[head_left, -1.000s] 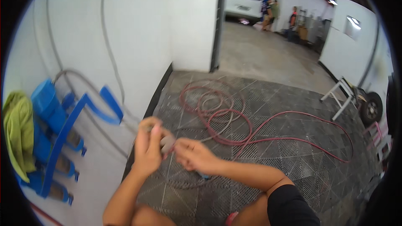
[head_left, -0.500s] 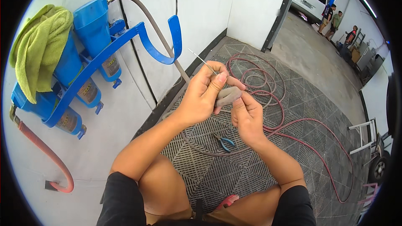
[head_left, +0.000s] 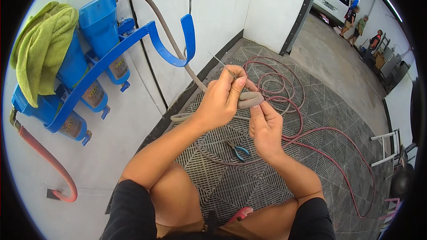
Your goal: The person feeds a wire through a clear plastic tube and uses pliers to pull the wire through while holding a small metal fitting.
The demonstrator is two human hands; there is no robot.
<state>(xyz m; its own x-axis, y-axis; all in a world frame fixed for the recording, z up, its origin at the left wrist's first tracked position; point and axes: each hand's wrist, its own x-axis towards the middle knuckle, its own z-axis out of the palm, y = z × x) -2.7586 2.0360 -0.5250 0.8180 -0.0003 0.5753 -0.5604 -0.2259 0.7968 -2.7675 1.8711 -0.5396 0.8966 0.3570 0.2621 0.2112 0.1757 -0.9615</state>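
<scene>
I see my left hand (head_left: 221, 100) pinching a thin metal wire (head_left: 221, 65) between thumb and fingertips, its fingers curled over the end of a grey hose (head_left: 250, 100). My right hand (head_left: 266, 129) grips that hose end from below, fingers closed around it. The hose sits raised between both hands, above the grated floor mat (head_left: 249, 182), and runs up the white wall (head_left: 213, 13). Blue-handled pliers (head_left: 238, 150) lie on the mat just below my hands, near a coiled red hose (head_left: 284, 84).

A grey grid-tile floor (head_left: 267, 186) carries blue-handled pliers (head_left: 238, 150) near the middle, a grey hose (head_left: 209, 155) looping around them, and coiled red hose (head_left: 284, 84) farther right.
</scene>
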